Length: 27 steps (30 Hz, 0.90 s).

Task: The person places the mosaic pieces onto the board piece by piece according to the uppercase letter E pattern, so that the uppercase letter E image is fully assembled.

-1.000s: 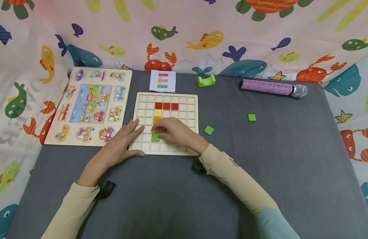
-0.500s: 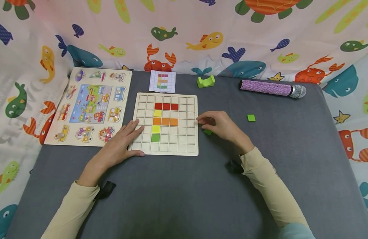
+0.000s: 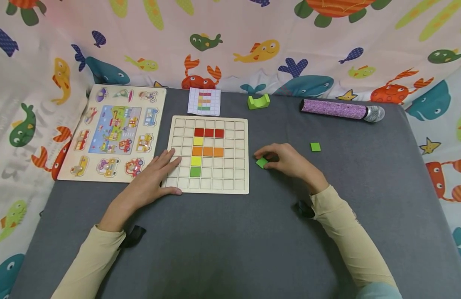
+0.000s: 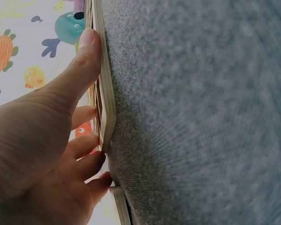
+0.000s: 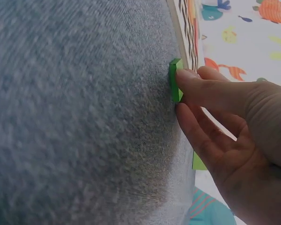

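Observation:
My left hand (image 3: 150,178) lies with spread fingers on the left edge of the wooden grid board (image 3: 228,187), its thumb at the board's front corner. In the board's squares sit a row of red tiles (image 3: 209,133), a yellow tile (image 3: 197,141), a row of orange tiles (image 3: 207,152), a second yellow tile (image 3: 196,161) and a green tile (image 3: 195,172). To the right of the board, my right hand (image 3: 290,162) pinches a loose green tile (image 3: 262,162) at the tabletop. The right wrist view has the thumb on this green tile's (image 5: 174,82) face.
Another green tile (image 3: 315,147) lies farther right. Behind the board are a pattern card (image 3: 215,101) and a green curved block (image 3: 258,102). A purple glittery microphone (image 3: 333,109) lies at the back right. A vehicle picture puzzle (image 3: 84,166) flanks the board on the left.
My right hand has left the board, uncovering the orange row and lower yellow tile, and moved right to the nearer loose green tile. My left hand has stayed put.

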Each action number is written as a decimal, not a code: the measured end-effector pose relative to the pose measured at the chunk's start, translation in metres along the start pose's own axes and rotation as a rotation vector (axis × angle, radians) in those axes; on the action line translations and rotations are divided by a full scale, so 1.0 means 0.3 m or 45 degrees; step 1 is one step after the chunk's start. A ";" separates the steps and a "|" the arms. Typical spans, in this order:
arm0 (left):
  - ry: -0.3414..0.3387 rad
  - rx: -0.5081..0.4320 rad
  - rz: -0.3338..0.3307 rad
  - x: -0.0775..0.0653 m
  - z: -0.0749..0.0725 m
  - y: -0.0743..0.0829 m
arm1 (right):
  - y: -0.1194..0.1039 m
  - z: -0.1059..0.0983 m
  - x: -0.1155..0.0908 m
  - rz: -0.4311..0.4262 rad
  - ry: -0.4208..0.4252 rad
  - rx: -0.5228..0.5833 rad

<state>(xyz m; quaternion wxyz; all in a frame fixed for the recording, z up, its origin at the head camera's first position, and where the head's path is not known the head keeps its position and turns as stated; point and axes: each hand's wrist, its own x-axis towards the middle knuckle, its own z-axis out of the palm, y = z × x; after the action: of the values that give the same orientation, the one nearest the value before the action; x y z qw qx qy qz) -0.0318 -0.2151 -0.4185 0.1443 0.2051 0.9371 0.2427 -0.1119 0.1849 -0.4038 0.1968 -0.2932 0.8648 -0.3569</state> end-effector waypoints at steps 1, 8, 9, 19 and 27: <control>0.002 -0.001 0.000 0.001 0.000 0.001 | -0.001 -0.001 0.001 -0.002 0.005 -0.010; 0.001 0.003 -0.003 0.002 -0.002 0.001 | 0.000 -0.002 0.008 -0.009 0.050 0.036; 0.000 0.002 -0.003 0.001 -0.001 0.001 | 0.001 0.002 0.010 -0.010 0.054 0.068; 0.010 -0.009 0.004 0.003 0.003 0.001 | -0.072 0.072 0.091 -0.058 0.032 0.265; 0.004 -0.006 0.005 -0.001 0.002 0.002 | -0.153 0.166 0.191 -0.131 0.018 0.294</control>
<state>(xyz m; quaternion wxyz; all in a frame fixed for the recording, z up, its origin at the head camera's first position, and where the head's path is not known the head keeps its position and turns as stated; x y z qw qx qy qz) -0.0312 -0.2147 -0.4186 0.1427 0.2062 0.9364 0.2455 -0.1108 0.0965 -0.4110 0.2045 -0.3100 0.8033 -0.4657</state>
